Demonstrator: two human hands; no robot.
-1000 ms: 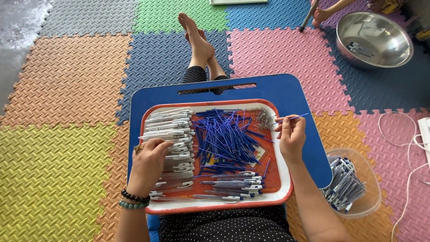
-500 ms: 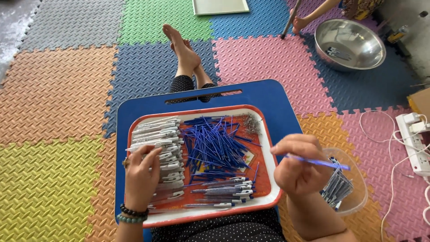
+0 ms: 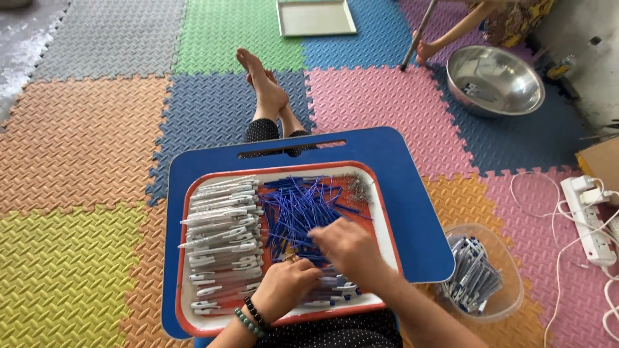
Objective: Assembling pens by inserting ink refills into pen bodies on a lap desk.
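Blue refills (image 3: pixel 296 209) lie heaped in the red-rimmed tray (image 3: pixel 384 212); at its near edge the left hand (image 3: pixel 287 283) is curled shut, contents hidden. Right hand (image 3: pixel 345 248), beside it, pinches refills. Beyond the tray lie bare feet (image 3: pixel 261 80).

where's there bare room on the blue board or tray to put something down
Bare blue board runs right of the tray, toward the clear tub, and along the far edge by the handle slot. The tray itself is crowded: pen barrels left, blue refills in the middle, both hands, left and right, at its near side.
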